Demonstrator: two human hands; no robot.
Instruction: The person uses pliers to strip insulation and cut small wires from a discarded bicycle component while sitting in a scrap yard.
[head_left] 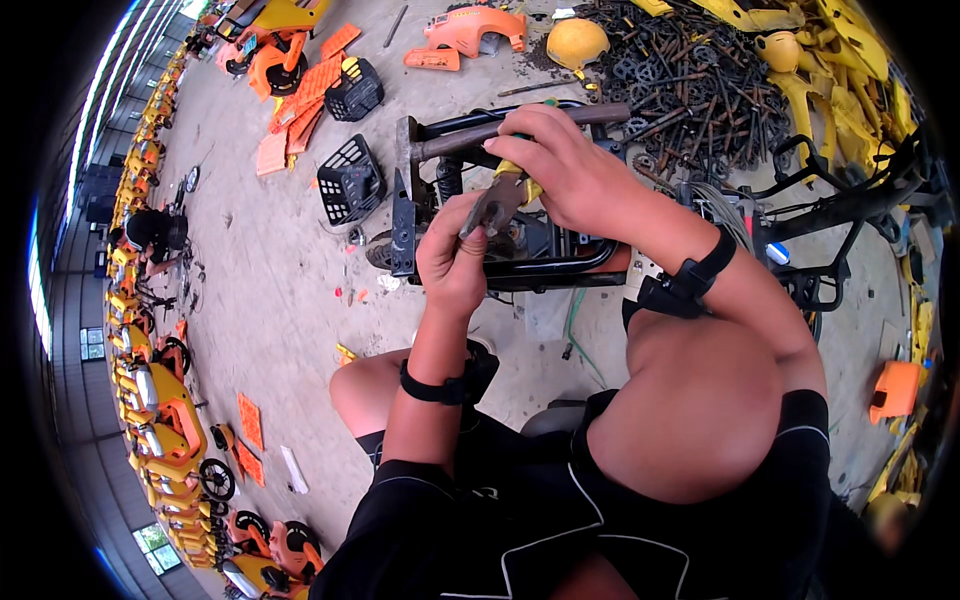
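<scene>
In my right hand (pixel 572 172) is a pair of pliers (pixel 505 198) with yellow and green handles, their dark jaws slanting down and left. My left hand (pixel 452 255) is closed at the jaws, thumb and forefinger against them; anything pinched there is too small to make out. A hammer (pixel 460 143) with a brown handle lies across the black metal vehicle frame (pixel 545 268). Its head is at the frame's left end, and the fingers of my right hand pass over its handle. The frame stands in front of my knees.
Two black plastic baskets (pixel 351 180) and orange panels (pixel 303 112) lie on the floor beyond the frame. A heap of dark metal parts (pixel 690 85) and yellow shells (pixel 845 100) fill the far right. Yellow vehicles (pixel 165 415) line the left, near another person (pixel 155 230).
</scene>
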